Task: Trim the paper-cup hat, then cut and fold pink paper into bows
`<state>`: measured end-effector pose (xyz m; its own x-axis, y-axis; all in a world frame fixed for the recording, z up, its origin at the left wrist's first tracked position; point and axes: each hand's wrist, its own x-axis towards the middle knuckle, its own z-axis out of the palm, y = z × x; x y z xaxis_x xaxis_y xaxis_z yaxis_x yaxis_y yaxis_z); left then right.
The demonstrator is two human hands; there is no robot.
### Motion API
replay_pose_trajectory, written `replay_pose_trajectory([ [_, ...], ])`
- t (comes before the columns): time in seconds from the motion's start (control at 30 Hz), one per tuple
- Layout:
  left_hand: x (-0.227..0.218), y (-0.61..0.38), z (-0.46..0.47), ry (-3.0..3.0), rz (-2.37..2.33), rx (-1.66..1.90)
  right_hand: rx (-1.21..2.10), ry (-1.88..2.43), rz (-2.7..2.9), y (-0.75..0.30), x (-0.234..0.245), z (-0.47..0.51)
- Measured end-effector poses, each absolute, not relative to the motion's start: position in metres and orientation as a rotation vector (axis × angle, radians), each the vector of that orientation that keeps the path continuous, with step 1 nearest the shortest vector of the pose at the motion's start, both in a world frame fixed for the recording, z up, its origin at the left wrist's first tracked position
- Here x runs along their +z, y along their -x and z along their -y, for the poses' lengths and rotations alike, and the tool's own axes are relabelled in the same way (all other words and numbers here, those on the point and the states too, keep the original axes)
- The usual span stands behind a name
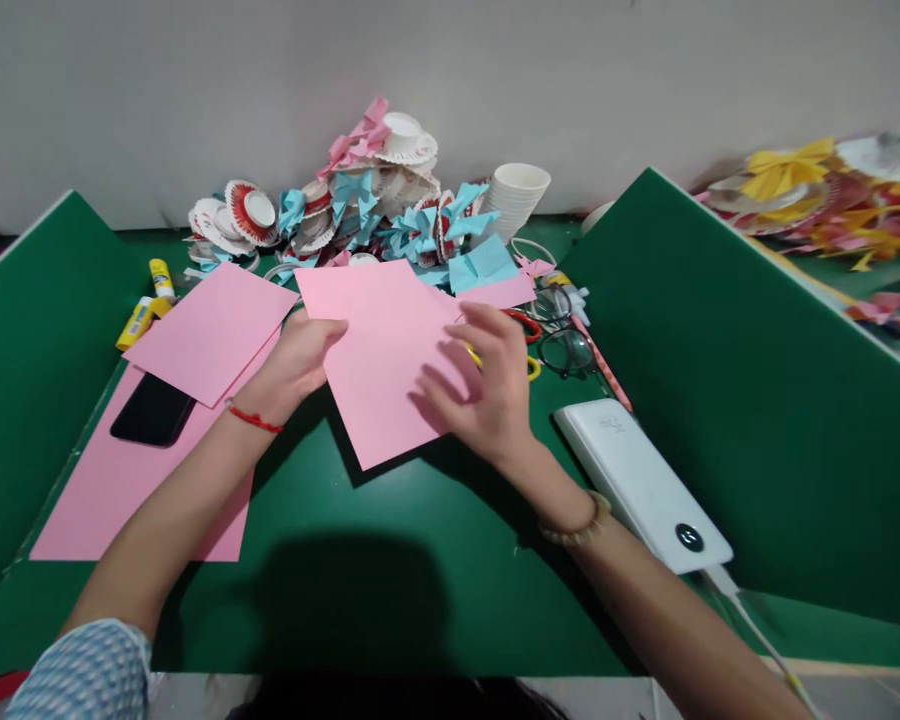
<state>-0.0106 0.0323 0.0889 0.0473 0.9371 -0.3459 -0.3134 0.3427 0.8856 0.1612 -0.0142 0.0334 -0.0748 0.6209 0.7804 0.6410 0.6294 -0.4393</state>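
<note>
A sheet of pink paper (390, 370) is held up over the green table by my left hand (304, 355), its thumb on top near the left edge. My right hand (487, 385) hovers at the paper's right side with fingers spread and curved; they seem apart from the sheet. Behind the right hand, scissors with red and yellow handles (525, 322) are partly hidden. To the left lie another pink sheet (214, 330) and a larger pink sheet (135, 500), with a black phone (152, 412) resting on the larger one.
Paper-plate crafts with blue and pink bows (375, 195) pile up along the wall beside stacked paper cups (516, 195). Glue sticks (139, 322) stand at left. Eyeglasses (566, 350) and a white power bank (641, 485) lie at right. Green partitions (750, 400) flank the table.
</note>
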Motion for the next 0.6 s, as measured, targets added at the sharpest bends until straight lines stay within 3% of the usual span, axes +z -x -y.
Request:
replay_pose_trajectory([
  [0.13,0.092,0.019,-0.050,-0.555,-1.123,0.983,-0.258,0.824,2.345,-0.156,0.052,0.029],
  [0.27,0.089,0.028,-0.053,-0.551,-1.133,0.981,-0.395,0.678,2.271,-0.147,0.053,0.035],
  [0.6,0.120,0.035,-0.010,-1.177,-0.932,0.614,0.028,0.925,1.803,-0.134,0.105,0.021],
])
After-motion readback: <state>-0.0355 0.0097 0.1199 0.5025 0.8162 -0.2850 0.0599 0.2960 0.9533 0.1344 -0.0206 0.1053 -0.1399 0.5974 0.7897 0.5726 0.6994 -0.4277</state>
